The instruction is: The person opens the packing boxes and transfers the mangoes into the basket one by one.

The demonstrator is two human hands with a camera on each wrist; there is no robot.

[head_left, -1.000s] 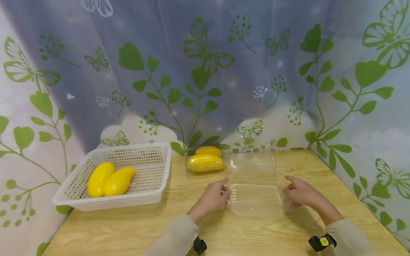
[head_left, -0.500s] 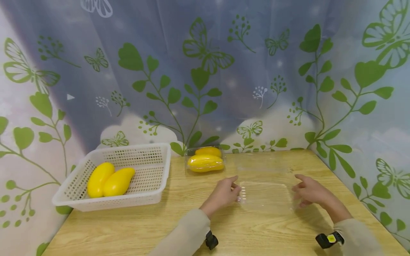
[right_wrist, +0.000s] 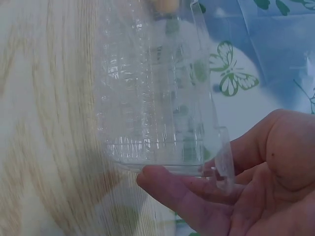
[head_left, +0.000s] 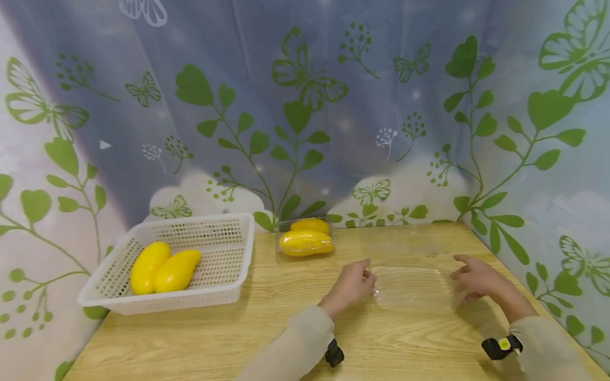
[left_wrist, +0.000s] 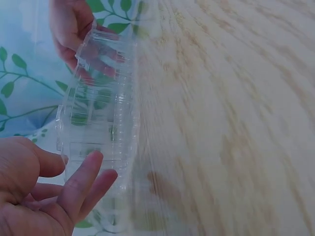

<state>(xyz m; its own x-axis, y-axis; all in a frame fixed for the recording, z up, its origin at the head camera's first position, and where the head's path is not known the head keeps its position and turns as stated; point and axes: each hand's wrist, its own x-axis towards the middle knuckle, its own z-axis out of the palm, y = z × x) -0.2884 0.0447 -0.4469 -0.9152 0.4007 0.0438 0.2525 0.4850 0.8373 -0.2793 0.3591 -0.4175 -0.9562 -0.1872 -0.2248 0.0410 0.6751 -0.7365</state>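
Note:
A clear plastic clamshell box (head_left: 412,288) sits on the table, hard to make out against the wood. Its lid seems to lie folded back behind it, only faintly visible. My left hand (head_left: 350,286) holds the left end; in the left wrist view the thumb meets the rim of the box (left_wrist: 98,123) with fingers against the end wall. At the opposite end my right hand (head_left: 481,278) grips the edge. From the right wrist, the thumb and fingers (right_wrist: 172,191) straddle the corner of the box (right_wrist: 147,93). Nothing is visible inside it.
On the left, a white perforated basket (head_left: 162,302) contains two yellow mangoes (head_left: 177,271). Another clear box with two yellow mangoes (head_left: 306,243) stands at the table's back edge, left of the hands. A patterned curtain (head_left: 305,132) hangs behind the wooden table (head_left: 200,338).
Both hands have moved to the right, and the clear box has slid along the table with them. The basket and the filled box have stayed in place.

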